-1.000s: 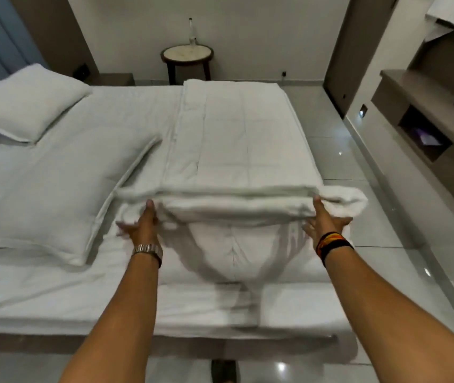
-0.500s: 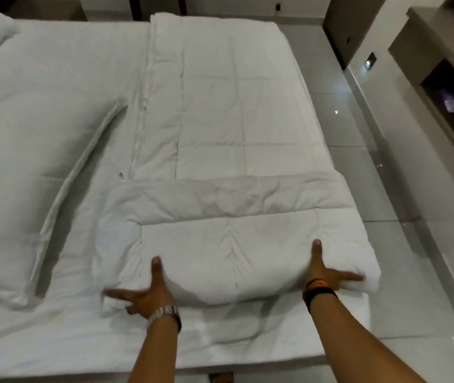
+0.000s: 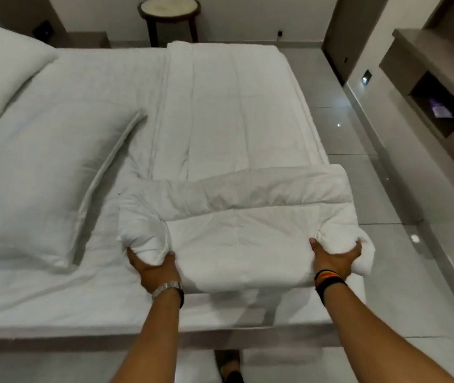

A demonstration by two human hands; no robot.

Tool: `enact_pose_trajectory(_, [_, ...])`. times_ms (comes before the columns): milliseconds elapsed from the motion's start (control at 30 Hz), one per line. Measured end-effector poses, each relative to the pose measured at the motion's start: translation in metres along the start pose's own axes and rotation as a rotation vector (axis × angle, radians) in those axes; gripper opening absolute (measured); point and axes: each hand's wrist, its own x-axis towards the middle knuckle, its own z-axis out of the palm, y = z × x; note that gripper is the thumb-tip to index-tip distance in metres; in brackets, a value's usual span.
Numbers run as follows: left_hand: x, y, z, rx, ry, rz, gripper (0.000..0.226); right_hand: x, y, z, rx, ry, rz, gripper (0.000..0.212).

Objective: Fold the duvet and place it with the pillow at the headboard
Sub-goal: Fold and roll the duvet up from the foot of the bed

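A white quilted duvet (image 3: pixel 234 106) lies as a long strip along the right side of the bed (image 3: pixel 54 299), its near end folded over into a thick bundle (image 3: pixel 236 244). My left hand (image 3: pixel 154 266), with a metal watch, grips the bundle's left corner. My right hand (image 3: pixel 333 258), with dark bands at the wrist, grips its right corner. A large white pillow (image 3: pixel 35 175) lies flat on the left half of the bed. A second pillow (image 3: pixel 2 64) rests at the far left by the headboard side.
A round side table (image 3: pixel 169 12) stands beyond the far end of the bed. Glossy tiled floor (image 3: pixel 372 189) runs along the right, bordered by a wall unit with shelves (image 3: pixel 435 106). My foot (image 3: pixel 228 366) shows below the bed's near edge.
A second ago I laid the lifted duvet end down onto the strip; half a second ago my hands lay flat at the fold. Now both have closed around the bundle's corners.
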Motion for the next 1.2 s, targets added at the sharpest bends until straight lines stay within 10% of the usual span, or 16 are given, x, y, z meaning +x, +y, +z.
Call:
enact_pose_trajectory(500, [-0.151,-0.064,-0.237,0.233,0.060,-0.045,0.102,-0.167,0.107,-0.198,-0.118,-0.066,0.182,0.121])
enact_pose_trajectory(667, [-0.113,0.036,-0.198,-0.010,0.001,-0.054,0.124,-0.153,-0.005,-0.139,0.051,-0.169,0.026,0.127])
enact_pose_trajectory(833, [-0.050,0.144,-0.126,-0.360,-0.169,0.309,0.105,-0.112,-0.117,-0.056,0.152,-0.323,-0.305,0.105])
enact_pose_trajectory(1000, [-0.002,0.083,-0.062,-0.057,-0.031,0.078,0.102,-0.077,-0.046,-0.009,-0.026,-0.210,-0.214,0.091])
enact_pose_trajectory(1200, [0.044,0.049,0.035,-0.122,-0.100,-0.154,0.152,-0.014,-0.006,0.069,0.110,-0.247,0.044,0.130])
